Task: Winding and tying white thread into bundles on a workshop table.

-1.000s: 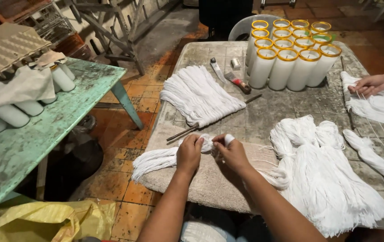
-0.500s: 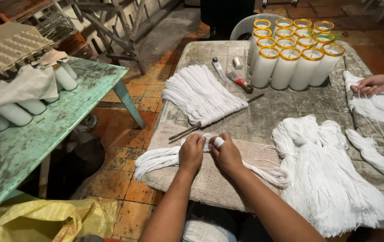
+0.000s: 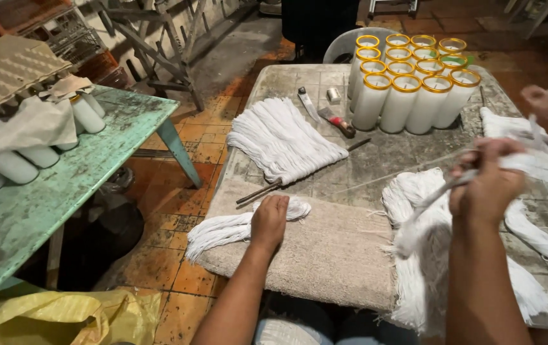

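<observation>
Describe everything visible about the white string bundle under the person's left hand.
The white string bundle is a loose hank of thin, cotton-like strands. It lies flat along the near left edge of the beige cloth, its frayed end fanning past the cloth's corner over the floor. The left hand presses down on its right end; nothing else touches it.

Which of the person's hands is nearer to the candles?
Right. The right hand is raised just in front of the candles, gripping white wick strands; the left hand presses a wick bundle at the near-left edge.
</observation>
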